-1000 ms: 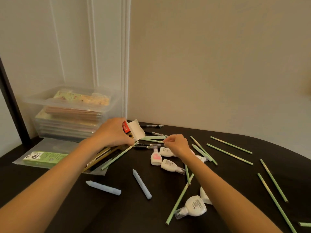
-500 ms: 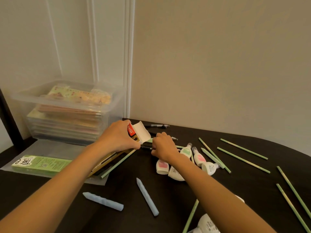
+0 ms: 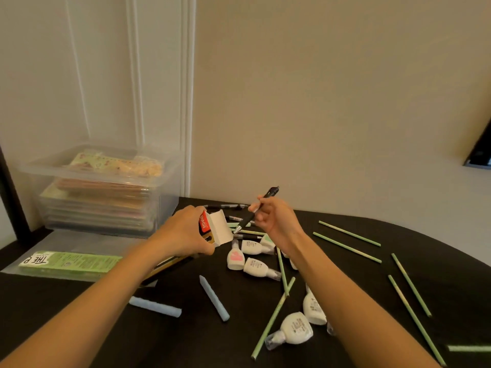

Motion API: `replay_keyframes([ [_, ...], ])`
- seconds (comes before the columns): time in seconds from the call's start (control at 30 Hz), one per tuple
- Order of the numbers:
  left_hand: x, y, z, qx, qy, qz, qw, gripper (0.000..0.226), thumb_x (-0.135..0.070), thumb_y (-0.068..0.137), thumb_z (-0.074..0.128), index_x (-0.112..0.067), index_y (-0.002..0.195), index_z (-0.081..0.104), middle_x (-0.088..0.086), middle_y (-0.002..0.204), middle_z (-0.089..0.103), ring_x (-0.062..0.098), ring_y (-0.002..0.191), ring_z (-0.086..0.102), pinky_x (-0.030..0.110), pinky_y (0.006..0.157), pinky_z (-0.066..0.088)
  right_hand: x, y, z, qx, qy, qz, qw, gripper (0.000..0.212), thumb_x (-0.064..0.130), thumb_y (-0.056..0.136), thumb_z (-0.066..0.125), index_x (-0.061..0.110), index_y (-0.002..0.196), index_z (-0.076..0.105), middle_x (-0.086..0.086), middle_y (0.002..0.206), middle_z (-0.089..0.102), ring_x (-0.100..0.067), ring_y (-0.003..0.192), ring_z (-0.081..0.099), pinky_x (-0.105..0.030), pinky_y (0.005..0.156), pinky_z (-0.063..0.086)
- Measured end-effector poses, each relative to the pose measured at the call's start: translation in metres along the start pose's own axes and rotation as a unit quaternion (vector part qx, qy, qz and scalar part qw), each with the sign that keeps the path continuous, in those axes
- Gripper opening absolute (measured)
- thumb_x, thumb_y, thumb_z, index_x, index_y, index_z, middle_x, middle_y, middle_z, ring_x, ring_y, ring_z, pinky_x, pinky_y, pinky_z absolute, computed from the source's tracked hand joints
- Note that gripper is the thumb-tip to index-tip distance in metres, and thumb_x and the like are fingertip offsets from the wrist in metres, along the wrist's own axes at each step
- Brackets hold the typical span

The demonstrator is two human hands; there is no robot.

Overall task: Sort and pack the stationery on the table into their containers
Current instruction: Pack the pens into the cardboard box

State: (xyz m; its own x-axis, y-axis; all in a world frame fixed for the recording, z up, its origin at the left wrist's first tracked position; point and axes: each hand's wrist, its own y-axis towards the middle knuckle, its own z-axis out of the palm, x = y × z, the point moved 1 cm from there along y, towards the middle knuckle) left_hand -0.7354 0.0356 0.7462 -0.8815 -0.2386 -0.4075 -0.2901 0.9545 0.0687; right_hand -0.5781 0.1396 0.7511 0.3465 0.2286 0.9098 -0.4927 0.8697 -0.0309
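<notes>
My left hand (image 3: pixel 183 235) grips a long red and yellow pen box (image 3: pixel 210 229) with its white end flap open. My right hand (image 3: pixel 276 219) pinches a black pen (image 3: pixel 265 201) raised above the table, tip pointing down-left toward the box mouth. More black pens (image 3: pixel 247 237) lie just behind and under the hands. Several white correction-tape dispensers (image 3: pixel 256 267) and thin green sticks (image 3: pixel 348 232) are scattered on the black table (image 3: pixel 438 261). Two pale blue crayons (image 3: pixel 214 297) lie in front.
A clear plastic tub (image 3: pixel 103 192) stacked with paper packs stands at the back left against the wall. In front of it lies a green flat box (image 3: pixel 71 262) on a clear sleeve. A dark object (image 3: pixel 481 155) shows at the right wall.
My right hand picked a black pen off the table and lifted it toward the open box. My left hand stayed on the box and tilted its open end up slightly.
</notes>
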Motion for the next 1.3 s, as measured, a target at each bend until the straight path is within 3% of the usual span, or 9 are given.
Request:
replay_keyframes([
  [0.13,-0.013,-0.019,0.006,0.038,-0.007,0.035,0.999,0.081,-0.032,0.07,0.077,-0.019,0.136,0.034,-0.001,0.121,0.047,0.015,0.108,0.046,0.027,0.09,0.045,0.003,-0.034,-0.005,0.001,0.032,-0.018,0.999,0.028,0.018,0.1,0.039,0.006,0.082,0.057,-0.008,0.067,0.065,-0.012,0.052,0.053,-0.019,0.048,0.047],
  [0.33,-0.028,-0.04,0.009,0.034,-0.02,0.072,0.997,0.086,-0.029,0.07,0.078,-0.019,0.141,0.03,-0.004,0.117,0.045,0.012,0.104,0.045,0.025,0.089,0.045,0.004,-0.07,-0.008,-0.021,-0.067,-0.075,0.995,0.02,0.013,0.098,0.043,0.004,0.092,0.059,-0.01,0.075,0.066,-0.011,0.056,0.063,-0.022,0.057,0.053],
  [0.43,-0.033,-0.046,0.007,0.02,-0.025,0.08,0.996,0.09,-0.027,0.07,0.078,-0.019,0.143,0.027,-0.002,0.127,0.044,0.015,0.113,0.044,0.027,0.094,0.045,0.004,-0.082,-0.004,-0.026,-0.106,-0.092,0.99,0.015,0.012,0.096,0.046,0.006,0.093,0.059,-0.011,0.079,0.066,-0.012,0.059,0.064,-0.022,0.06,0.056],
  [0.57,-0.041,-0.052,0.002,-0.007,-0.017,0.092,0.996,0.092,-0.028,0.069,0.078,-0.019,0.144,0.026,-0.001,0.129,0.044,0.016,0.114,0.044,0.027,0.093,0.044,0.001,-0.095,0.0,0.006,-0.125,-0.083,0.989,0.014,0.009,0.095,0.049,0.001,0.097,0.06,-0.011,0.08,0.066,-0.012,0.057,0.065,-0.022,0.061,0.056],
  [0.7,-0.047,-0.057,-0.003,-0.021,-0.013,0.102,0.994,0.091,-0.028,0.069,0.078,-0.018,0.144,0.027,-0.001,0.129,0.044,0.014,0.112,0.044,0.025,0.091,0.043,0.0,-0.104,0.001,0.023,-0.125,-0.078,0.989,0.009,0.005,0.092,0.052,0.005,0.09,0.06,-0.009,0.072,0.068,-0.014,0.058,0.068,-0.022,0.06,0.057],
  [0.83,-0.051,-0.063,-0.004,-0.022,0.006,0.102,0.995,0.093,-0.027,0.071,0.077,-0.017,0.145,0.023,0.0,0.134,0.041,0.017,0.119,0.043,0.027,0.096,0.043,0.004,-0.111,0.001,0.037,-0.149,-0.069,0.986,0.004,0.004,0.089,0.057,0.005,0.09,0.061,-0.008,0.075,0.069,-0.014,0.059,0.068,-0.018,0.056,0.054],
  [1.1,-0.059,-0.066,-0.007,-0.03,-0.008,0.109,0.994,0.093,-0.03,0.072,0.077,-0.015,0.146,0.023,0.0,0.139,0.04,0.017,0.124,0.041,0.029,0.101,0.04,0.009,-0.112,0.003,-0.047,-0.072,-0.09,0.992,0.006,-0.001,0.089,0.054,-0.002,0.091,0.06,-0.013,0.071,0.066,-0.016,0.056,0.068,-0.02,0.058,0.056],
  [1.3,-0.06,-0.065,-0.007,-0.033,-0.03,0.117,0.992,0.088,-0.028,0.07,0.078,-0.016,0.143,0.029,0.0,0.133,0.045,0.015,0.114,0.045,0.026,0.094,0.042,0.007,-0.116,0.008,0.018,-0.124,-0.033,0.992,0.006,-0.003,0.087,0.057,0.001,0.089,0.061,-0.014,0.078,0.069,-0.019,0.063,0.069,-0.022,0.062,0.057],
])
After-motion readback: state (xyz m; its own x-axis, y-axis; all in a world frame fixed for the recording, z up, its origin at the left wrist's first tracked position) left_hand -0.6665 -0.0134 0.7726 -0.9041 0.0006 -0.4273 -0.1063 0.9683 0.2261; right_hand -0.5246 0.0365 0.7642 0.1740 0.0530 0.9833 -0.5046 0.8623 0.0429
